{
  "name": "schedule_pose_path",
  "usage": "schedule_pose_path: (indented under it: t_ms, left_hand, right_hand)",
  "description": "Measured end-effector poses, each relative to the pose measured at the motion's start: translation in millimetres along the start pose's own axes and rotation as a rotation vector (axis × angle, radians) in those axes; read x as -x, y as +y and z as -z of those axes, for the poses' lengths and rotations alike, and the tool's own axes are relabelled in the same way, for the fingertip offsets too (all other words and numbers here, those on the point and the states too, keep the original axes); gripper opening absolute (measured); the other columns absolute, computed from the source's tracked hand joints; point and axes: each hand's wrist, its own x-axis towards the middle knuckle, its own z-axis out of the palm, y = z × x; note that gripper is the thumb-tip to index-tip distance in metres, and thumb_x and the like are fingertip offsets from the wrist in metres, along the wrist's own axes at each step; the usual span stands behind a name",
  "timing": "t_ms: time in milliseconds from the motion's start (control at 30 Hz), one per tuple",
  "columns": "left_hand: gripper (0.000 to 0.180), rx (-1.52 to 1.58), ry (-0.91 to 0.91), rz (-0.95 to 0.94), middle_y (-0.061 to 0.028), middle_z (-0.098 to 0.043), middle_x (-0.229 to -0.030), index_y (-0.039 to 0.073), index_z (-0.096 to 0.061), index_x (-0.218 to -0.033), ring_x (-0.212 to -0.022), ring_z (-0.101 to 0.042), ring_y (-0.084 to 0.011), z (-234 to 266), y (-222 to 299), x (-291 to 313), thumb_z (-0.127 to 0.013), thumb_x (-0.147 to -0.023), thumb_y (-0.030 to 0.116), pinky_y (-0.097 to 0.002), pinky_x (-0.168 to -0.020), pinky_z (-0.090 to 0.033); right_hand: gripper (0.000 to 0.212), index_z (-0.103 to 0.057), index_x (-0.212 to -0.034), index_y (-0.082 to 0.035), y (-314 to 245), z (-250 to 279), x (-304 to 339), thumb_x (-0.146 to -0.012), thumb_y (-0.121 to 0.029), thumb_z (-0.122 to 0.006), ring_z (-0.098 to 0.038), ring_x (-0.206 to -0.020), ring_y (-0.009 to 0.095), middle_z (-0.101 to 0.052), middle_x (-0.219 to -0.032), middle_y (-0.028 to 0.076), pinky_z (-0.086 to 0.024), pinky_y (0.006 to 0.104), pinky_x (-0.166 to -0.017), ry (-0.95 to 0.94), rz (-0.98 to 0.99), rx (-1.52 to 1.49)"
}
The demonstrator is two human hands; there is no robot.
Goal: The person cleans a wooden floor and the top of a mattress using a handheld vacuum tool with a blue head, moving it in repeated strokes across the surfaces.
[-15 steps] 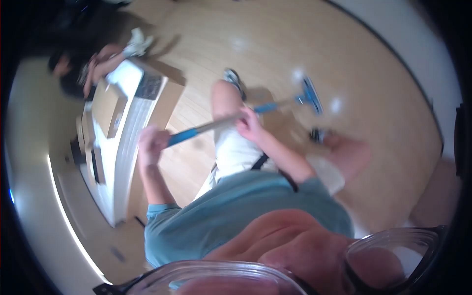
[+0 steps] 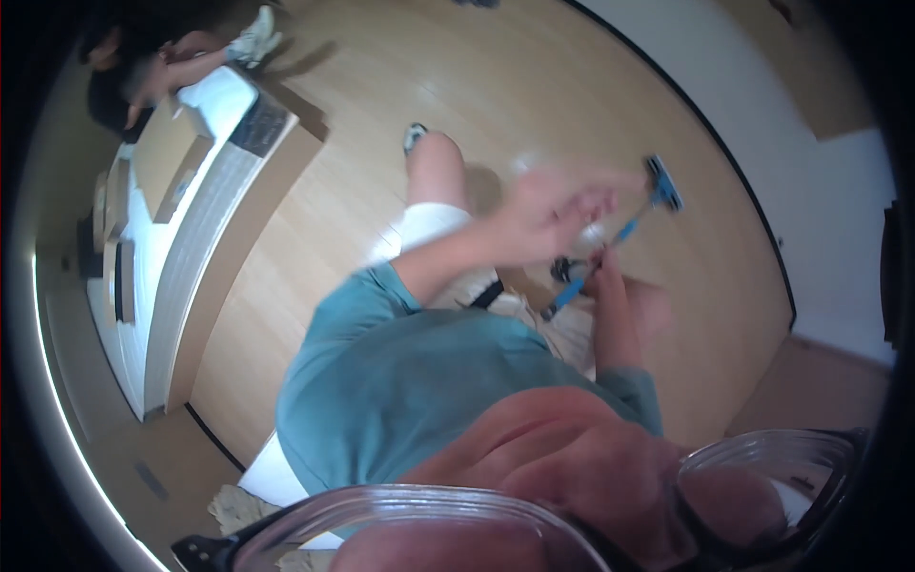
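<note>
Glare, Blur, Dark Corners

We see glare spots on the evenly lit wood-look floor (image 2: 362, 257) and a bright light strip (image 2: 50, 386) far left. The left hand (image 2: 548, 214) is blurred; fisheye distortion bends edges.

The table (image 2: 221, 93) is surfaced in smooth white; on it, boxes (image 2: 170, 160) are made of matt cardboard. Right of the table, the floor (image 2: 558, 91) is finished like glossy wood, and blue plastic is seen on the long-handled tool (image 2: 626, 231).
</note>
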Motion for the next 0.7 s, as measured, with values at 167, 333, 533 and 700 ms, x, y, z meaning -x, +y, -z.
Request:
schedule_pose_path:
  t_ms: [167, 333, 533, 700]
  left_hand:
    - [0.04, -0.099, -0.287, -0.583, -0.0157, -0.066, -0.092, -0.002, -0.051, -0.128, -0.069, -0.061, -0.0199, 31, 127, -86, -0.06, -0.09, 0.008, -0.03, -0.059, -0.05]
    - [0.043, -0.096, -0.615, -0.608, -0.0137, -0.066, -0.088, 0.002, -0.056, -0.127, -0.071, -0.061, -0.0236, 27, 171, -85, -0.059, -0.084, 0.007, -0.0332, -0.061, -0.051]
    - [0.048, -0.11, -0.697, -0.505, -0.0113, -0.066, -0.084, 0.005, -0.063, -0.126, -0.073, -0.062, -0.0279, 15, 182, -74, -0.059, -0.078, 0.005, -0.037, -0.063, -0.052]
    - [0.053, -0.087, -0.51, -0.106, -0.0093, -0.065, -0.08, 0.008, -0.068, -0.124, -0.074, -0.062, -0.0316, -21, 101, -41, -0.059, -0.072, 0.004, -0.0402, -0.065, -0.052]
  right_hand:
    - [0.051, -0.042, -0.121, -0.008, 67, 20, 25, -0.098, -0.052, -0.055, -0.052, -0.094, 0.018, -0.05, -0.11, 0.011, -0.05, 0.0353, -0.078, -0.048, -0.11, -0.054]
    - [0.054, -0.041, -0.122, -0.007, 25, -18, 3, -0.096, -0.051, -0.059, -0.05, -0.098, 0.018, -0.048, -0.115, 0.013, -0.048, 0.0375, -0.081, -0.029, -0.065, 0.045]
    - [0.036, -0.051, -0.076, -0.01, 9, -15, -1, -0.103, -0.034, -0.05, -0.05, -0.055, 0.021, -0.051, -0.062, 0.006, -0.045, 0.0395, -0.053, 0.116, 0.02, 0.229]
    - [0.031, -0.051, -0.079, -0.01, -13, -33, 18, -0.105, -0.026, -0.045, -0.052, -0.06, 0.021, -0.052, -0.066, 0.007, -0.047, 0.0406, -0.056, -0.382, 0.067, 0.139]
